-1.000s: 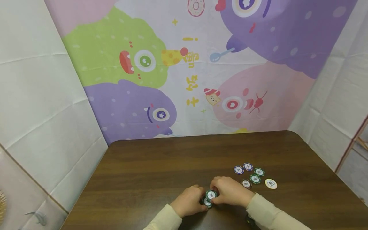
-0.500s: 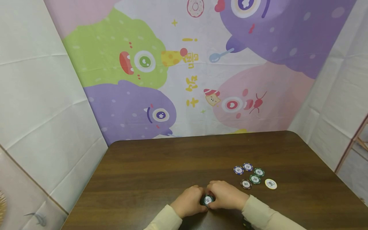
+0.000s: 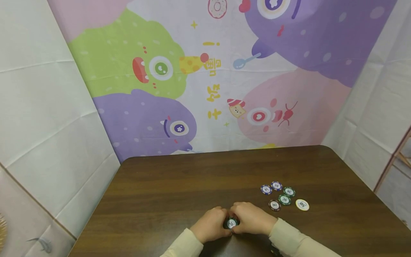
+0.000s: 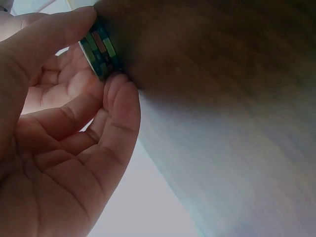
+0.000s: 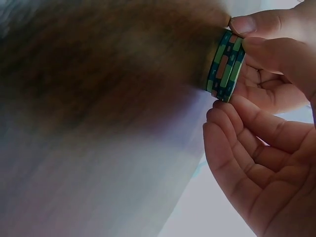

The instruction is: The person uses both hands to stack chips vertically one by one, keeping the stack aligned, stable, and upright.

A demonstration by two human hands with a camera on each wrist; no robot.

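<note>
On the near part of the dark wood-grain surface, the left hand curls its thumb and fingers around one side of a short stack of green poker chips, pinching the rim. The stack lies flat between the two hands, and the right hand grips its other side in the same way. Farther right lie two blue 10 chips, a brown 100 chip, two green 20 chips and a white 50 chip.

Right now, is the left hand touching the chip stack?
Touching: the left wrist view shows the left hand, its thumb on the edge of the chip stack.
</note>
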